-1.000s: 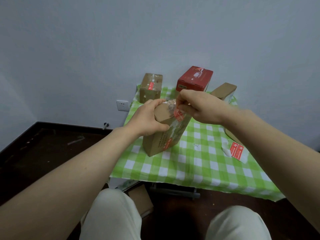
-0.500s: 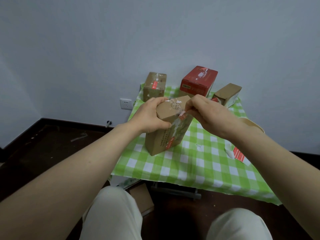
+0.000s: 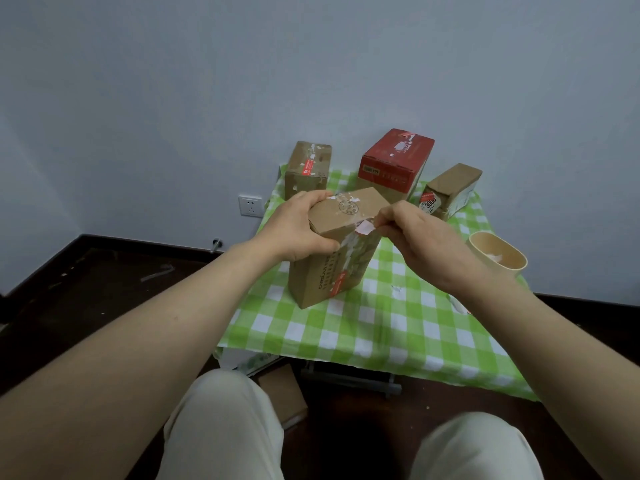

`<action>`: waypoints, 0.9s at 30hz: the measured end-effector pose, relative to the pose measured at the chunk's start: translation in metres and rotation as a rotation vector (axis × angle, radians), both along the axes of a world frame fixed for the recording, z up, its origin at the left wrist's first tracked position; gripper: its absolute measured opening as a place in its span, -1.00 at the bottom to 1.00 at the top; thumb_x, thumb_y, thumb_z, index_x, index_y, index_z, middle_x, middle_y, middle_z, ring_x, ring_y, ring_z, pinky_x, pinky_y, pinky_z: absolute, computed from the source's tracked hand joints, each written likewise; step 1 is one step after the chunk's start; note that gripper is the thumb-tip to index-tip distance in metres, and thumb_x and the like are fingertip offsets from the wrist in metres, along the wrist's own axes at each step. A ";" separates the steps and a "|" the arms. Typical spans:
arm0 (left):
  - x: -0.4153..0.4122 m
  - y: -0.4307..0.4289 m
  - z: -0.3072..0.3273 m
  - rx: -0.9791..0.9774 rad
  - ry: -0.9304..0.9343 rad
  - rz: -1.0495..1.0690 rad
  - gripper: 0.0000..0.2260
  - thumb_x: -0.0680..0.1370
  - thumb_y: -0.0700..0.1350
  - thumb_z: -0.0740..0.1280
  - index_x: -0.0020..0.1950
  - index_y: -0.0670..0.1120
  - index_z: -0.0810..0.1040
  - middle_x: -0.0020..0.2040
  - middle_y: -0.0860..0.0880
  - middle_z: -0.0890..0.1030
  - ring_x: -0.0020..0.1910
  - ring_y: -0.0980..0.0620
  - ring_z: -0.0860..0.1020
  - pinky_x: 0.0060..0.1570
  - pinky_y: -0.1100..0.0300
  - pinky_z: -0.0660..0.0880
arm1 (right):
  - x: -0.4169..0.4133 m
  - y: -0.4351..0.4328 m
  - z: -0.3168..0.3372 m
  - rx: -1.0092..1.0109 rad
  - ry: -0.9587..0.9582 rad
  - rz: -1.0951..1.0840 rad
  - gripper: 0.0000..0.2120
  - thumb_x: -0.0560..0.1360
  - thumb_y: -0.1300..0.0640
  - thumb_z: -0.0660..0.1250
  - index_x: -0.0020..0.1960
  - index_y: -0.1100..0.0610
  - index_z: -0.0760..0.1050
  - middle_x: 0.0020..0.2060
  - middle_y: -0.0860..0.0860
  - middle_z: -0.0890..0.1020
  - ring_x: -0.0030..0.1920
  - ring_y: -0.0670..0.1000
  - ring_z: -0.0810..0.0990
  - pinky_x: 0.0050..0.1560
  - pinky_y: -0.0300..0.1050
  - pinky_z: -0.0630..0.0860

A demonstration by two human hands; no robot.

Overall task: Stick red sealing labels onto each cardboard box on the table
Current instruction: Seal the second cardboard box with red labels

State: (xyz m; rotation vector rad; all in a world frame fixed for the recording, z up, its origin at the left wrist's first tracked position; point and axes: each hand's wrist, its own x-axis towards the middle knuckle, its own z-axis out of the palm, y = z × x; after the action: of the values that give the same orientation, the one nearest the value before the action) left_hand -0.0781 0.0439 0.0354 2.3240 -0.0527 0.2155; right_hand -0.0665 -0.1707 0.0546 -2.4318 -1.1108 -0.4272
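Only "3000" is legible, on the tag (image 3: 429, 203) of the right rear box (image 3: 458, 181).

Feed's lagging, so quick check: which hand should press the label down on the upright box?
Probably right: the right hand pinches the label at the top edge of the box; the left hand grips that box, steadying it.

Probably a home: wall socket (image 3: 250, 205), checked tablecloth (image 3: 398, 323).
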 end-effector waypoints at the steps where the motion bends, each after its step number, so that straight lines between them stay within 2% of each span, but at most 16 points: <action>1: 0.000 0.000 0.000 0.003 0.002 0.000 -0.23 0.29 -0.10 0.55 0.44 0.01 0.31 0.23 0.03 0.42 0.18 0.03 0.45 0.17 0.13 0.45 | -0.001 0.000 -0.001 0.007 0.004 -0.007 -0.85 0.58 0.18 0.19 0.09 0.21 0.45 -0.01 0.05 0.55 -0.04 0.12 0.54 -0.10 0.12 0.49; 11: 0.003 0.003 -0.001 -0.017 0.011 0.010 -0.23 0.28 -0.09 0.55 0.44 0.02 0.32 0.25 0.03 0.44 0.18 0.04 0.46 0.19 0.12 0.45 | 0.000 -0.003 -0.013 0.031 -0.026 -0.010 -0.87 0.58 0.22 0.20 0.07 0.24 0.46 -0.04 0.07 0.56 -0.10 0.07 0.52 -0.17 -0.12 0.40; 14: 0.004 0.003 -0.001 -0.022 0.010 0.015 -0.24 0.28 -0.10 0.55 0.43 0.02 0.32 0.26 0.03 0.44 0.17 0.05 0.46 0.18 0.12 0.46 | 0.001 -0.005 -0.016 0.048 -0.002 -0.024 -0.88 0.57 0.22 0.21 0.06 0.23 0.46 -0.06 0.02 0.53 -0.13 0.01 0.48 -0.18 -0.17 0.34; 17: 0.004 0.002 -0.002 -0.024 0.014 0.014 -0.23 0.28 -0.10 0.55 0.44 0.02 0.32 0.26 0.02 0.44 0.18 0.03 0.47 0.19 0.10 0.46 | 0.002 -0.006 -0.020 0.074 -0.058 0.032 -0.90 0.57 0.15 0.19 0.02 0.16 0.43 -0.08 -0.01 0.52 -0.13 -0.01 0.48 -0.22 -0.09 0.43; 19: 0.004 0.002 -0.002 -0.018 0.014 0.015 -0.23 0.28 -0.10 0.55 0.44 0.02 0.32 0.26 0.01 0.44 0.18 0.03 0.47 0.19 0.10 0.46 | 0.002 -0.005 -0.022 0.076 -0.099 0.062 -0.83 0.55 0.07 0.12 0.00 0.14 0.42 -0.06 0.04 0.53 -0.15 0.05 0.52 -0.28 -0.04 0.49; 23: 0.005 0.002 -0.003 -0.016 0.007 0.021 -0.23 0.27 -0.10 0.55 0.43 0.02 0.33 0.25 0.01 0.45 0.18 0.02 0.47 0.20 0.08 0.46 | 0.002 -0.006 -0.023 0.079 -0.133 0.084 -0.79 0.54 0.07 0.11 0.00 0.17 0.44 -0.03 0.10 0.55 -0.16 0.18 0.58 -0.30 0.05 0.55; 27: 0.005 0.003 -0.004 -0.014 0.006 0.020 -0.23 0.27 -0.08 0.55 0.43 0.02 0.33 0.25 0.01 0.46 0.18 0.01 0.48 0.21 0.04 0.47 | -0.001 -0.004 -0.026 0.091 -0.110 0.066 -0.72 0.53 0.04 0.11 -0.02 0.20 0.50 -0.02 0.08 0.56 -0.15 0.13 0.58 -0.30 0.07 0.55</action>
State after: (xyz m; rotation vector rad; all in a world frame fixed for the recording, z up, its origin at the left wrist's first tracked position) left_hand -0.0730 0.0468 0.0313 2.3115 -0.0252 0.2179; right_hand -0.0676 -0.1750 0.0283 -2.3102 -1.1872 -0.5834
